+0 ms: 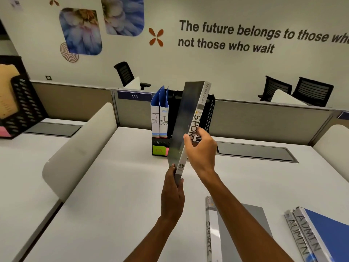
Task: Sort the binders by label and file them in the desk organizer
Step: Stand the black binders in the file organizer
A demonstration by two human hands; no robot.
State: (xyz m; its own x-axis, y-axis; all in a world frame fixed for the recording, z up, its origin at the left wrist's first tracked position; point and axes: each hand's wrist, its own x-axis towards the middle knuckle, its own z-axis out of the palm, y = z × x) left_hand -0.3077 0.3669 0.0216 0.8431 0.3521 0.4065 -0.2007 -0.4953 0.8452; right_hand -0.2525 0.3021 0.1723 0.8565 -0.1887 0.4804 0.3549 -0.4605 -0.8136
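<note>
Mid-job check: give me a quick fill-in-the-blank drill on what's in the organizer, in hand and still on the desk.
1. The two blue binders standing in the desk organizer are labelled ____.
2. The grey binder held by the left hand and the right hand reads ____ on its spine.
3. Two binders at the desk's right edge are labelled ____.
4. The green sticky note on the organizer's front reads ____.

Missing words: HR; SPORTS; ADMIN; HR
</note>
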